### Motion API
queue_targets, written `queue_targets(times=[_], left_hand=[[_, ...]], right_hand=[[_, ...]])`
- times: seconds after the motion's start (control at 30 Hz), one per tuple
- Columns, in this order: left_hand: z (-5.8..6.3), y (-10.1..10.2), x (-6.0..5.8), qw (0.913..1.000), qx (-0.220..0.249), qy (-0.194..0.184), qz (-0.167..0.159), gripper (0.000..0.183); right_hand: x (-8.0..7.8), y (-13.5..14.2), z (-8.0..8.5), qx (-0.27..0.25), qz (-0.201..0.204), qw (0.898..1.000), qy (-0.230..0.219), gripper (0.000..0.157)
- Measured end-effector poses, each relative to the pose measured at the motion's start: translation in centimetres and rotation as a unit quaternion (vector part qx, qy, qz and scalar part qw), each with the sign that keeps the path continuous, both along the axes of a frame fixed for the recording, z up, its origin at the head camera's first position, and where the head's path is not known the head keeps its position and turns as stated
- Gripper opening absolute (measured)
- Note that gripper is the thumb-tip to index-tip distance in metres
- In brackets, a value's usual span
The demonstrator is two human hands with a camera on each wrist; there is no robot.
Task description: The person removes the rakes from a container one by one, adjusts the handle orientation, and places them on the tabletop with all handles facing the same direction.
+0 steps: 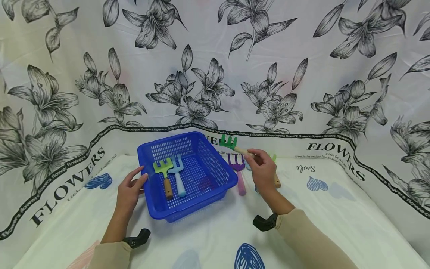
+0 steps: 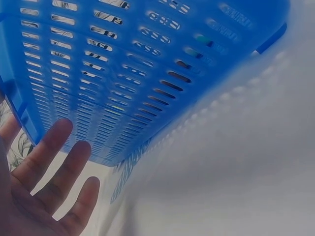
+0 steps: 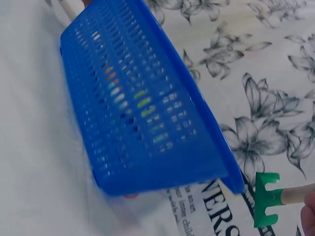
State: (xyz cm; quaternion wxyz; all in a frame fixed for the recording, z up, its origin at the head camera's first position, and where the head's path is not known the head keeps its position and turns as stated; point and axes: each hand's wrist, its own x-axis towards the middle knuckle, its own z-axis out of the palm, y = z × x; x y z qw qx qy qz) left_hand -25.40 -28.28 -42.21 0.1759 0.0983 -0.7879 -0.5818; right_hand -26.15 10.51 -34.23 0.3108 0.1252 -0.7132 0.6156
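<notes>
A blue perforated plastic basket (image 1: 188, 209) stands on the covered table. My left hand (image 1: 132, 184) holds its left rim; in the left wrist view, several fingers of that hand (image 2: 54, 182) spread loosely beside the outer wall. Inside the basket lie a lime-green hand rake (image 1: 164, 168) with a wooden handle and a light-blue hand fork (image 1: 179, 179). My right hand (image 1: 262, 168) grips a small green hand rake (image 1: 229, 142) by its pale wooden handle, raised to the right of the basket. The right wrist view also shows its green head (image 3: 266, 199) beyond the basket's rim.
A purple hand fork (image 1: 237, 164) with a pink handle lies right of the basket. Behind my right hand, partly hidden, are a light-blue tool (image 1: 248, 165) and a tool with a wooden handle (image 1: 277, 181). A flower-printed cloth hangs behind the table.
</notes>
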Motion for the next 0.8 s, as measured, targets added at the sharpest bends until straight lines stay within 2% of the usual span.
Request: queue_targets(times=[0.27,0.57,0.8], left_hand=[[0.0,0.0,0.0,1.0000,0.001,-0.002,-0.005,0.061],[-0.1,0.1,-0.2,1.0000,-0.003,0.006,-0.006,0.061],[-0.2,0.0,-0.1,0.9999,-0.009,0.003,0.002,0.060]], right_hand=[[0.1,3.0,-0.8,0.021,-0.034,0.999,-0.031,0.021],[-2.3,7.3,-5.4,0.037,-0.075,0.995,-0.047,0.027],[-2.2,9.3,-6.5,0.070,-0.120,0.989,-0.052,0.023]])
